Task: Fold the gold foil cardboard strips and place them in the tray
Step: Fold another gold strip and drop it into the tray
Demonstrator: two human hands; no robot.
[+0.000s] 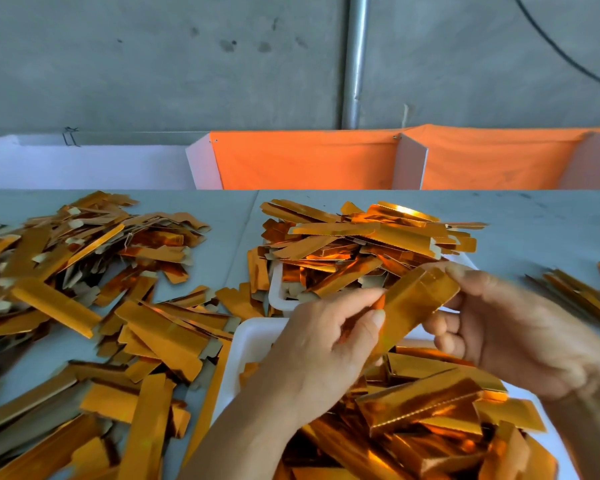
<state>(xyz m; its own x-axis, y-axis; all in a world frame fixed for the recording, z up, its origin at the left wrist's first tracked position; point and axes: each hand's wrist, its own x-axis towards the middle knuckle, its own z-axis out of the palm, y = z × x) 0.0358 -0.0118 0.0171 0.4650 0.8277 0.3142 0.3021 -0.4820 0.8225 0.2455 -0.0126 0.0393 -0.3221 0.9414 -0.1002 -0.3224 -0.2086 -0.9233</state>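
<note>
**Gold strip held above heaped trays**

Nearest, a white tray (238, 362) brims with folded gold pieces. Above it, the left hand (321, 348) and right hand (510, 327) both pinch one gold foil cardboard strip (413, 303), fingers curled round its ends. Behind sits a second white tray (277, 292), piled high. Loose strips (84, 289) litter the grey table (534, 230). Farther back hang orange cloth (309, 161), a metal pipe (355, 64) and a concrete wall (153, 64).
</note>
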